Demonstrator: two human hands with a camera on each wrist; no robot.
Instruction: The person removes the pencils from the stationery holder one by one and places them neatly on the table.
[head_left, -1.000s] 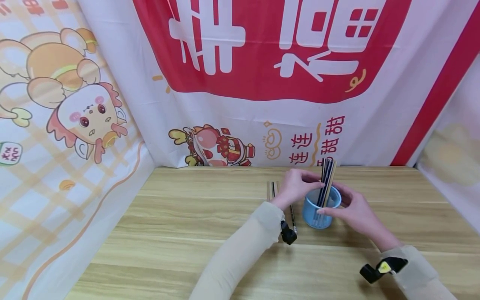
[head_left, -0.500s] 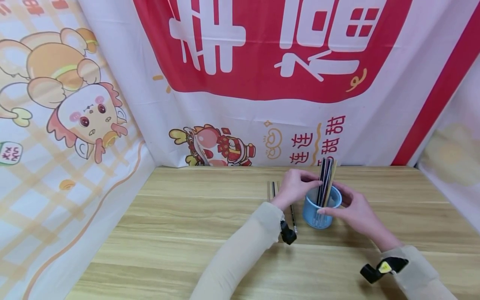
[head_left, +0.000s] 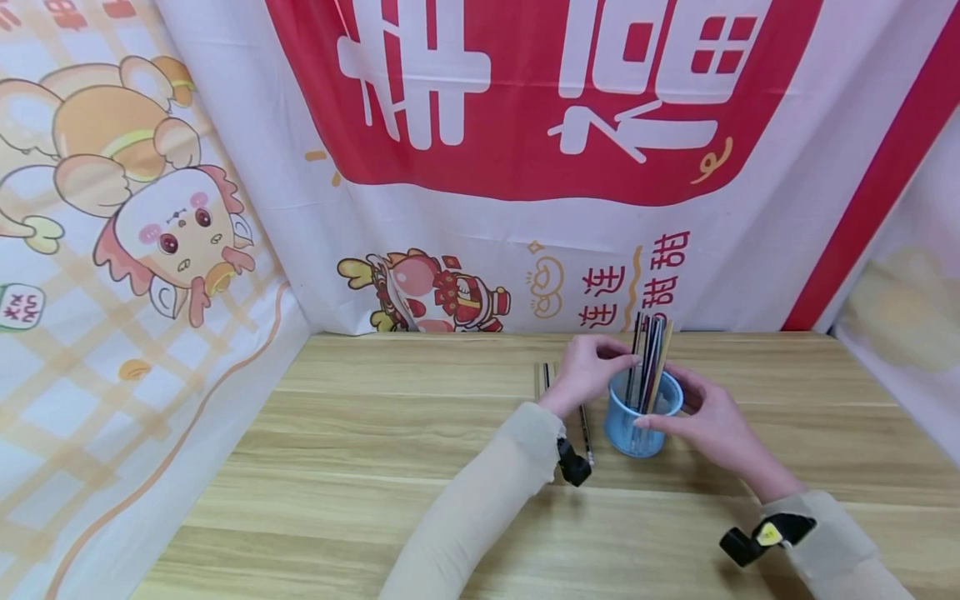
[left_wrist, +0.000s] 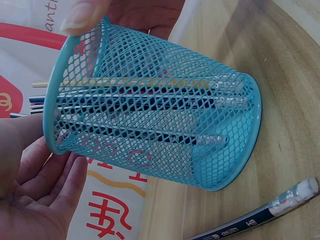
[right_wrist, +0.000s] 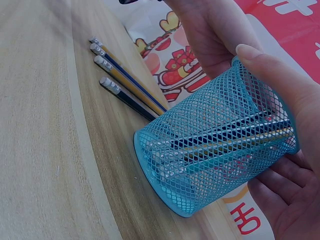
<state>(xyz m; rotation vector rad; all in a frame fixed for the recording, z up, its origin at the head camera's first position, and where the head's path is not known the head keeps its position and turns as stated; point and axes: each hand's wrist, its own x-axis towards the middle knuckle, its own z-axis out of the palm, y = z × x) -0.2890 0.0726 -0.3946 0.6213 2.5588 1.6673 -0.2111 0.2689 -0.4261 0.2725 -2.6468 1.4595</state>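
A light blue mesh pencil cup (head_left: 628,435) stands upright on the table with several pencils (head_left: 655,354) in it, eraser ends down. My right hand (head_left: 716,423) grips the cup from the right, thumb on the near side of the rim (right_wrist: 239,65) and fingers around the far side. My left hand (head_left: 588,371) is over the cup's left rim and pinches a dark pencil (head_left: 634,333) near its upper part. In the left wrist view, that pencil's eraser end (left_wrist: 212,140) shows through the mesh, apart from the other pencils. Fingertips of the left hand are partly hidden.
Left of the cup, several pencils lie on the wooden table (head_left: 337,467): a dark one (head_left: 586,435) nearest the cup, with yellow (right_wrist: 122,75) and blue (right_wrist: 117,65) ones beside it. A printed cloth (head_left: 480,250) hangs behind the table's back edge.
My left hand has shifted slightly left and up, and the dark pencil in it now stands apart from the bunch, nearer the left side of the cup. The right hand and cup stay put.
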